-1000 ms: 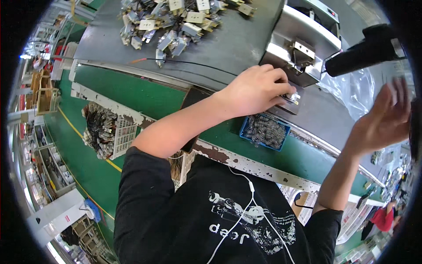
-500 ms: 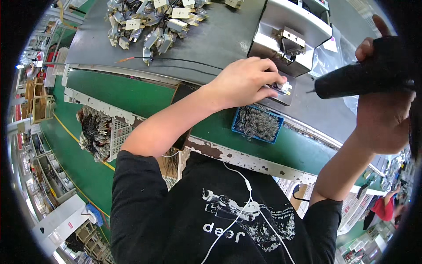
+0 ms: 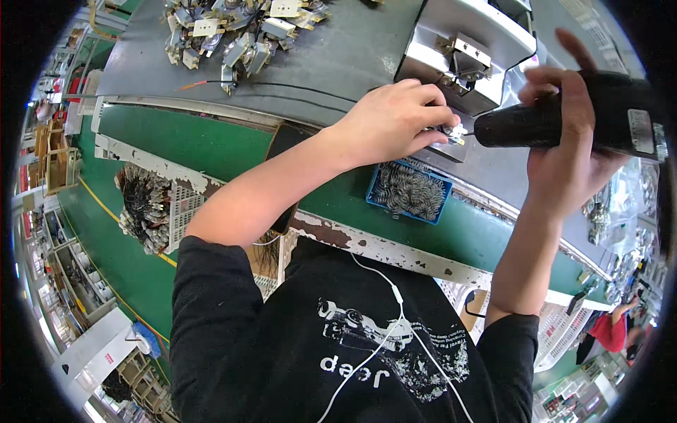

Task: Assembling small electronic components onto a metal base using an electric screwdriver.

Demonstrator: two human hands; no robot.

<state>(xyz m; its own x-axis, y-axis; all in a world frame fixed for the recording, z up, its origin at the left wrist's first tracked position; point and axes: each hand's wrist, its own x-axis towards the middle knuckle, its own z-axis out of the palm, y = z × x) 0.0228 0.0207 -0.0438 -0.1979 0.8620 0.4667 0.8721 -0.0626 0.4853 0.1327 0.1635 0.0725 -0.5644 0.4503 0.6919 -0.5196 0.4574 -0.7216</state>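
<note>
My left hand [image 3: 393, 121] is closed, thumb and fingers pinching a small metal part [image 3: 455, 134] at the edge of a grey block on the bench. The fingers hide most of that part. A black wire [image 3: 303, 87] runs along the bench to behind my left hand. In my right hand [image 3: 564, 151] is a black electric screwdriver [image 3: 515, 127], held nearly level. Its thin bit points left and reaches the small part; I cannot tell whether it sits in a screw. One finger of the right hand sticks up.
A heap of metal switch-like parts [image 3: 240, 32] lies on the grey bench [image 3: 338, 53] at far left. Behind my left hand stands a shiny metal fixture [image 3: 430, 60]. A blue tray of springs [image 3: 409, 190] sits in front. At left, a white crate [image 3: 185, 211] adjoins bundled wires.
My right hand has brought the screwdriver leftward, so its bit now reaches the small part. The left hand keeps its pinch in about the same place.
</note>
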